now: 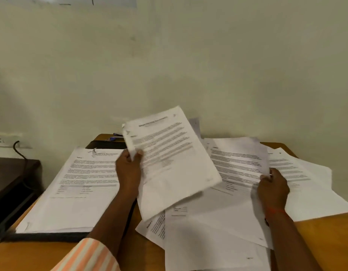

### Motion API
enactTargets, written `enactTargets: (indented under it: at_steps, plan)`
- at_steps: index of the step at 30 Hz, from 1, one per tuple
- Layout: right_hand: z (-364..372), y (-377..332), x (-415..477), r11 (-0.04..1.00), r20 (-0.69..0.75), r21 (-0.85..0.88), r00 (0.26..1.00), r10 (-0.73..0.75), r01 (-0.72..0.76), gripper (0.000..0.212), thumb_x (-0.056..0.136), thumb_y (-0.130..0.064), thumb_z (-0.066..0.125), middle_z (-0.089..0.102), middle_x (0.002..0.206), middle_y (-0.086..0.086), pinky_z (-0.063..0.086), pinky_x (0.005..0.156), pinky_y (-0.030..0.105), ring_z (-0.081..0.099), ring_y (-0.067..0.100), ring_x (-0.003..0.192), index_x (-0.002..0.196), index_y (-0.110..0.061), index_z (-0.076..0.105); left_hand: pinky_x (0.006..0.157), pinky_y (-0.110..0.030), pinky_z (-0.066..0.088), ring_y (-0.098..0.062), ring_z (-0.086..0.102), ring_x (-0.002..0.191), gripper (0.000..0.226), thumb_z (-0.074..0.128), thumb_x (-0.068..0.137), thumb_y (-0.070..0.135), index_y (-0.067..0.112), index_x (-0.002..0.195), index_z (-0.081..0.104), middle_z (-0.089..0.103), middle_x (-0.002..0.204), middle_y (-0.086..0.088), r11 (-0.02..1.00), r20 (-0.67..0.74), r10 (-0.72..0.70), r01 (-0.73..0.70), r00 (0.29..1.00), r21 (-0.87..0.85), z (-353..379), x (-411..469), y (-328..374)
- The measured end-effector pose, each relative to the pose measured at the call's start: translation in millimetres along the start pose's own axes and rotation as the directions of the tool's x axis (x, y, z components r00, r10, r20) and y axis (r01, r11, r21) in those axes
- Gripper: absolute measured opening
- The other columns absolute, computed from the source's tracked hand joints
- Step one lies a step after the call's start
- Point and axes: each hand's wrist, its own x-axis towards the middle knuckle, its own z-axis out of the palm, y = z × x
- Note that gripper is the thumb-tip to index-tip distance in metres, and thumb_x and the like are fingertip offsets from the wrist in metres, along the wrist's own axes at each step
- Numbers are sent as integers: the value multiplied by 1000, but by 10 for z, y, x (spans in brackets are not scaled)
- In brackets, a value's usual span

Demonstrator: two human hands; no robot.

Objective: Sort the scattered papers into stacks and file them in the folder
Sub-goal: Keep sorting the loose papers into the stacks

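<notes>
Head view. Left hand [129, 169] grips a sheaf of printed sheets [169, 159] by its left edge, thumb on top and fingers curled behind. The sheaf is lifted clear of the table and tilted.

Right hand [273, 187] pinches the right edge of a printed sheet [237, 163] that lies on the loose pile.

Between and below the hands are the scattered papers [218, 235]. They overlap at odd angles, some blank side up, and spread toward the right end of the wooden table [325, 243].

Further left, one squared stack [81, 192] lies on the black folder [48, 236], near the table's left edge.

Judgement: sorting is partway. One stack is formed, a second is in the left hand, and a sizeable unsorted pile is left. Filing is not complete. Cannot tell whether the stack is fastened in.
</notes>
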Motion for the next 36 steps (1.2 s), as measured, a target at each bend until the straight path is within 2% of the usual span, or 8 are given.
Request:
enactTargets:
  at_steps: [6,10,14,19,22,24,30,36]
  plan:
    - [184,-209,-217,958,340,234,937,79,-166,26,97,0,56,72,97,-10,51,71,23,69,13,90,96,-24,67,86,-25,55,-1,67,96,26,71,96,25,23,121,68,71,110,14,949,348,-61,-54,936,311,233,-290,-225]
    - [235,-186,-180,946,425,225,897,120,-233,28,97,-3,59,76,97,-8,54,88,36,72,17,94,94,-27,72,72,-16,48,-4,67,97,25,69,96,34,25,119,64,68,105,17,932,380,-160,13,911,361,275,-375,-251]
    - [195,-176,-134,945,485,181,861,155,-272,23,96,-1,59,77,97,-2,54,75,32,73,19,89,104,-20,72,66,-16,48,0,66,88,22,73,94,26,26,113,62,67,101,17,938,363,-204,76,909,338,296,-393,-176]
    - [114,-167,-135,993,338,-96,935,104,-76,9,89,-1,59,70,86,5,46,72,34,61,29,82,87,0,68,65,-17,53,-7,71,89,26,75,92,17,18,117,69,74,113,4,890,465,-388,193,796,413,260,-380,-167]
    - [-32,-184,-125,927,192,-374,980,47,29,24,91,-19,61,66,106,12,47,91,43,58,36,100,111,-7,67,69,-21,54,-11,72,90,29,74,92,16,14,121,69,75,110,2,816,507,-510,204,695,540,218,-323,-146]
    - [-115,-192,-115,872,139,-489,988,62,14,28,91,-28,60,64,107,13,47,89,44,58,39,99,113,-12,66,76,-26,55,-14,70,92,32,73,92,14,14,123,67,73,108,3,783,511,-550,195,661,590,210,-313,-120]
    - [-182,-223,-122,842,99,-540,991,91,-23,30,91,-26,60,64,116,19,34,78,37,59,41,107,116,-10,64,95,-43,55,-26,69,105,29,61,94,0,19,116,65,72,116,-3,802,480,-523,216,704,557,221,-358,-66]
    - [-132,-211,-136,853,226,-520,970,93,39,17,93,-28,59,66,112,16,37,77,34,55,34,91,102,-14,63,81,-37,60,-18,73,87,9,62,100,19,27,95,66,75,99,0,836,376,-450,234,810,496,161,-299,-71]
